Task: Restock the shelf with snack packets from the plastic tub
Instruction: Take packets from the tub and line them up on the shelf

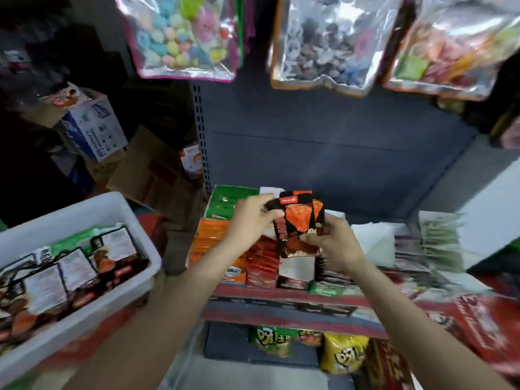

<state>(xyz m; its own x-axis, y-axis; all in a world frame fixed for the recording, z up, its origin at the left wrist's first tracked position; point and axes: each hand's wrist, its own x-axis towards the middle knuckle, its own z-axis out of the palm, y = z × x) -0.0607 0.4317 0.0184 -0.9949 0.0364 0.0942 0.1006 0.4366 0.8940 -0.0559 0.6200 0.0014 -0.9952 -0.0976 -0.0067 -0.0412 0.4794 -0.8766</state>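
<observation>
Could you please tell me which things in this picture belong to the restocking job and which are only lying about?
Part of the job:
- snack packets, held by left hand and right hand
- white plastic tub of packets
- shelf with packet rows

Just lying about:
- hanging toy bags
- cardboard boxes
- yellow snack bag below

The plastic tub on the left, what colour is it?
White. The plastic tub shows clearly in the head view, the only view, with snack packets inside.
</observation>
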